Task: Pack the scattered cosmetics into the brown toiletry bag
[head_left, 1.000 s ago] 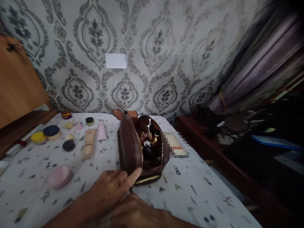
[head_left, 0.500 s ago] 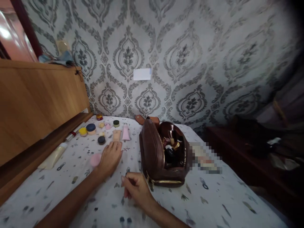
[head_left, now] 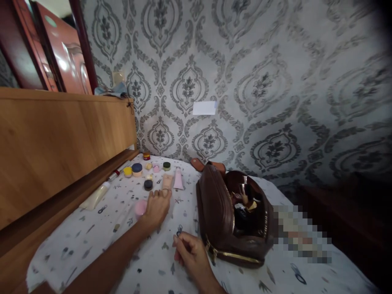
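Observation:
My left hand (head_left: 157, 208) lies palm down on the patterned sheet, its curled fingers at the near end of a beige tube (head_left: 167, 182). The fingertips are partly hidden there. Against the hand's outer side is a round pink jar (head_left: 140, 208). A pale pink tube (head_left: 178, 179) lies just beyond, beside the beige one. My right hand (head_left: 190, 251) is loosely closed, thumb near the curled fingers, with nothing visible in it. Right of it stands a brown leather cosmetic bag (head_left: 214, 208), unzipped, with several small items (head_left: 246, 204) inside.
Small jars, including a dark-lidded one (head_left: 148, 185), a blue-lidded one (head_left: 136, 170) and a yellow one (head_left: 128, 171), stand at the back left. A cream tube (head_left: 96, 197) lies near the wooden board (head_left: 67, 151). A pixelated item (head_left: 301, 234) lies right of the bag.
The view has turned left, so everything appears farther right. My left hand stays by the beige tube and my right hand stays curled near the bag.

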`<state>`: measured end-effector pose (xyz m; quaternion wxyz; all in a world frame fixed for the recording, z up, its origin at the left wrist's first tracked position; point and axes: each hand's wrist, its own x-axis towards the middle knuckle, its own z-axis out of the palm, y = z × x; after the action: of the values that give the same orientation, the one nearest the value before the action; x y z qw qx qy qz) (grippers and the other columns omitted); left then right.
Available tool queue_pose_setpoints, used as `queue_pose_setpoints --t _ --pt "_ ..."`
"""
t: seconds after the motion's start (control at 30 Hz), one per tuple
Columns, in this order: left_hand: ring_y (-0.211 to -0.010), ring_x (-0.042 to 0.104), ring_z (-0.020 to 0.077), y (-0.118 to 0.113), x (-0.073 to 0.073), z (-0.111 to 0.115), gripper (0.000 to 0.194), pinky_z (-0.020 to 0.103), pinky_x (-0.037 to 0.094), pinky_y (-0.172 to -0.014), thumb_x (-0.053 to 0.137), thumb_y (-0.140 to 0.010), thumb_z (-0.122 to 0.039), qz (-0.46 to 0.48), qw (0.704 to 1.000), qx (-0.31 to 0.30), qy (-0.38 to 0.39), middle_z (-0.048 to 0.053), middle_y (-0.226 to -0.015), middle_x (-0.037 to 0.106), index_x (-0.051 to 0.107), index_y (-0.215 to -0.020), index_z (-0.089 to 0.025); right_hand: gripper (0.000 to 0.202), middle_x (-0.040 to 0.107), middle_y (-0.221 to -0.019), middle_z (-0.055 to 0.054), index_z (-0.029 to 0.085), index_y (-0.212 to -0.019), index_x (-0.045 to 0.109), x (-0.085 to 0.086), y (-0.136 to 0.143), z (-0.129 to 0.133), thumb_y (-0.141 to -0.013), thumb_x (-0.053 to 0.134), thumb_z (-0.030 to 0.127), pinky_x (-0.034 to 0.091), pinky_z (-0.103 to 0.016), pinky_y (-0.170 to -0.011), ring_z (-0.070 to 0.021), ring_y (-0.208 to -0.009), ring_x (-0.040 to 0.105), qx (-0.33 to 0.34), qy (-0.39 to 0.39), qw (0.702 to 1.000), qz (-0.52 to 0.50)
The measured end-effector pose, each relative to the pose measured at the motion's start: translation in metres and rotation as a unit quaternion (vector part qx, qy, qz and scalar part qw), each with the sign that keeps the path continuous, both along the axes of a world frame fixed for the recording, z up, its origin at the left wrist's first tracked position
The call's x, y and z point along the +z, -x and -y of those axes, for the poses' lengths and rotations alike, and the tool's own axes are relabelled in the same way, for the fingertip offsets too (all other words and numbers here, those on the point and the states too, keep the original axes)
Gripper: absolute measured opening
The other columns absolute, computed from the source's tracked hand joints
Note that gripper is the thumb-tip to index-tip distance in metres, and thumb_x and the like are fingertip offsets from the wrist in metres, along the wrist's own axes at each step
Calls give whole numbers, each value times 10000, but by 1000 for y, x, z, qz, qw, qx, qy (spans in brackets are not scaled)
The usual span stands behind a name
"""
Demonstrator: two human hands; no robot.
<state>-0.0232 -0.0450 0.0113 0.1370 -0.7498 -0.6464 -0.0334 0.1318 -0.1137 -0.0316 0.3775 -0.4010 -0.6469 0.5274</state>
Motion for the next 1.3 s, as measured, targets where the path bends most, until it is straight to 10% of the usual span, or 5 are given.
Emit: queue_pose_setpoints --t 0.9,1.07,1.2,1.3 --pt "-960 675 320 -1 -6 1 359 433 443 -845 473 -972 -345 18 1000 -2 21 164 -983 732 540 -1247 -125 686 498 -468 20 178 -647 527 3 15 -5 -699 469 859 304 -210 -428 -84 -406 394 51 85 995 10" --pt "-988 663 330 -5 10 5 364 449 465 -845 451 -980 -331 19 1000 2 21 172 -1027 723 535 -1267 -123 616 495 -492 9 182 -583 490 -2 15 2 -797 472 759 315 -214 -470 -94 -465 431 53 8 998 35" --pt "-1069 616 338 -6 35 30 364 494 459 -903 383 -994 -261 76 997 -11 22 181 -1152 673 509 -1304 -120 584 487 -496 10 183 -582 486 -6 12 4 -832 473 711 328 -219 -481 -97 -464 427 59 -3 998 20" --pt "-1088 591 298 3 32 74 334 485 475 -915 342 -1012 -292 218 950 -159 155 140 -1163 644 533 -1266 -190 573 500 -509 12 185 -597 496 -7 11 2 -783 531 726 349 -220 -492 -106 -485 443 41 -3 999 -14"
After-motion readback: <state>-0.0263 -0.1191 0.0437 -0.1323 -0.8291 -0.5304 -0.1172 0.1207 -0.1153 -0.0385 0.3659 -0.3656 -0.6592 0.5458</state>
